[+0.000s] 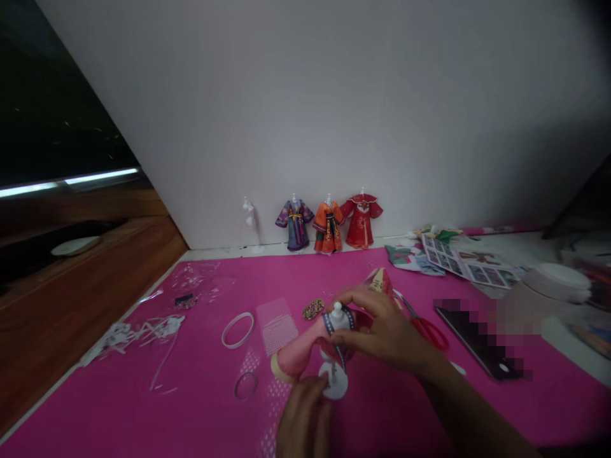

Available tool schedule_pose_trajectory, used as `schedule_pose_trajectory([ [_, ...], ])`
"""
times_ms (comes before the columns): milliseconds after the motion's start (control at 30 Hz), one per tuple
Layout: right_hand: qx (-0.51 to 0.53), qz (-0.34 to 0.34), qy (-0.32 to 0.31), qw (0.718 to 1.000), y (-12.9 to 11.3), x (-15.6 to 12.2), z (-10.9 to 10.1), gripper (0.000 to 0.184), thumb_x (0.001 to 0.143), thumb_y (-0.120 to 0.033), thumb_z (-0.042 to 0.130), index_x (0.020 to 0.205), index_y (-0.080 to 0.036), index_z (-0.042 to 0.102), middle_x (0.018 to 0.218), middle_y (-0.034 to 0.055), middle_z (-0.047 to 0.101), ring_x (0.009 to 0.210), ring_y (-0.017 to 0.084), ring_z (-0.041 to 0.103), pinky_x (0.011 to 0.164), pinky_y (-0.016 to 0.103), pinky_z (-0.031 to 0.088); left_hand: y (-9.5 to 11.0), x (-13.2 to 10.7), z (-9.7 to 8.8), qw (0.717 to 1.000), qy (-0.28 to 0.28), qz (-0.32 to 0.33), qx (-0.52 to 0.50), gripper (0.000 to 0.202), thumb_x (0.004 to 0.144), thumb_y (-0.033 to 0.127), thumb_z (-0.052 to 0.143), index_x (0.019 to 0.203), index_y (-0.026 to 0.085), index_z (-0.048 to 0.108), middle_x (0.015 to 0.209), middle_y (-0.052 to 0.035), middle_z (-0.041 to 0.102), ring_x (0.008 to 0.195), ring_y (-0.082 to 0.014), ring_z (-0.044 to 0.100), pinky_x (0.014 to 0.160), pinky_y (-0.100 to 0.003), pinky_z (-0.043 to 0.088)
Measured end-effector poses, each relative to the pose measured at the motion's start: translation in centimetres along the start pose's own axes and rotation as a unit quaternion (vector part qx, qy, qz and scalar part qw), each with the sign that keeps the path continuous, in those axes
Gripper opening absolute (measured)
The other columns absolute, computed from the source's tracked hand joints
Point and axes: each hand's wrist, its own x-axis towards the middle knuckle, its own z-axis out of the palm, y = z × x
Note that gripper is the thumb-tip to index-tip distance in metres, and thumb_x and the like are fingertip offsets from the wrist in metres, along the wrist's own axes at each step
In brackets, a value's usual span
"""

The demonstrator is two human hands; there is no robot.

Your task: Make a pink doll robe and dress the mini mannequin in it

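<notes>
A small white doll mannequin (337,312) leans over the pink cloth in front of me. Around its shoulders lies a pink doll robe (305,343) with a dark dotted collar band and a pale yellow cuff on the left sleeve. My right hand (386,327) is closed on the robe at the mannequin's shoulder, thumb in front and fingers behind. Low in the picture, my left hand (305,413) has its fingertips at the round white base (335,380) of the stand, closed on its edge. The second sleeve (379,280) sticks out behind my right hand.
Dressed doll mannequins (328,226) and a bare mannequin (249,213) stand along the wall. Red-handled scissors (429,332) and a dark phone-like slab (477,343) lie right. Tape rolls (237,330), a bead sheet (279,334), sequins (313,310) and white scraps (128,334) lie left.
</notes>
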Motion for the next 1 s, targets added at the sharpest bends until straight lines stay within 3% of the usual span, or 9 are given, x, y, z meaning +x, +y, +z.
schedule_pose_trajectory([
  [167, 0.005, 0.013, -0.008, 1.0, -0.1, 0.0, 0.2, 0.025, 0.076, -0.028, 0.08, 0.094, -0.021, 0.063, 0.091, 0.0004, 0.066, 0.085, 0.019, 0.061, 0.076, 0.032, 0.044, 1.7, 3.0, 1.1, 0.992, 0.011, -0.116, -0.041, 0.033, 0.09, 0.045, 0.06, 0.115, 0.026, 0.07, 0.121, -0.0093, 0.068, 0.107, -0.0287, 0.061, 0.1, -0.045, 0.043],
  [233, 0.007, 0.015, -0.009, 1.0, -0.1, 0.0, 0.2, 0.025, 0.076, -0.028, 0.08, 0.094, -0.021, 0.063, 0.091, 0.0006, 0.066, 0.086, 0.02, 0.061, 0.077, 0.032, 0.044, 1.7, 3.7, 1.1, 0.984, 0.007, -0.161, -0.074, 0.038, 0.086, 0.047, 0.064, 0.117, 0.025, 0.069, 0.121, -0.01, 0.067, 0.11, -0.0296, 0.058, 0.102, -0.047, 0.04],
  [400, 0.008, 0.013, -0.005, 1.0, 0.1, 0.1, 0.3, 0.026, 0.076, -0.027, 0.08, 0.095, -0.02, 0.063, 0.092, 0.0015, 0.066, 0.086, 0.02, 0.061, 0.075, 0.032, 0.044, 1.5, 5.2, 1.6, 0.953, -0.024, -0.234, -0.191, 0.039, 0.075, 0.044, 0.076, 0.104, 0.02, 0.068, 0.106, -0.0107, 0.071, 0.107, -0.0306, 0.062, 0.095, -0.044, 0.047],
  [567, 0.007, 0.005, -0.006, 1.0, 0.3, 0.1, 0.3, 0.025, 0.077, -0.029, 0.079, 0.095, -0.021, 0.063, 0.092, 0.0012, 0.067, 0.086, 0.02, 0.061, 0.075, 0.031, 0.045, 2.1, 6.4, 2.0, 0.946, -0.022, -0.236, -0.22, 0.026, 0.074, 0.04, 0.077, 0.088, 0.019, 0.071, 0.091, -0.0065, 0.075, 0.093, -0.0251, 0.068, 0.085, -0.035, 0.053],
  [767, 0.009, -0.006, 0.003, 1.0, 0.3, 0.0, 0.1, 0.026, 0.077, -0.03, 0.08, 0.094, -0.021, 0.063, 0.089, -0.0001, 0.067, 0.083, 0.018, 0.061, 0.074, 0.029, 0.045, 1.8, 6.6, 1.9, 0.948, 0.003, -0.237, -0.214, 0.024, 0.075, 0.042, 0.076, 0.083, 0.019, 0.073, 0.085, -0.0041, 0.075, 0.087, -0.022, 0.068, 0.079, -0.03, 0.054],
  [1000, 0.018, 0.001, 0.001, 1.0, 0.5, 0.1, 0.2, 0.027, 0.076, -0.025, 0.081, 0.097, -0.021, 0.063, 0.091, -0.0006, 0.067, 0.083, 0.017, 0.061, 0.074, 0.028, 0.045, 1.0, 5.5, 2.0, 0.95, 0.012, -0.232, -0.208, 0.037, 0.071, 0.05, 0.077, 0.091, 0.018, 0.074, 0.093, -0.0082, 0.075, 0.094, -0.0275, 0.069, 0.084, -0.037, 0.055],
])
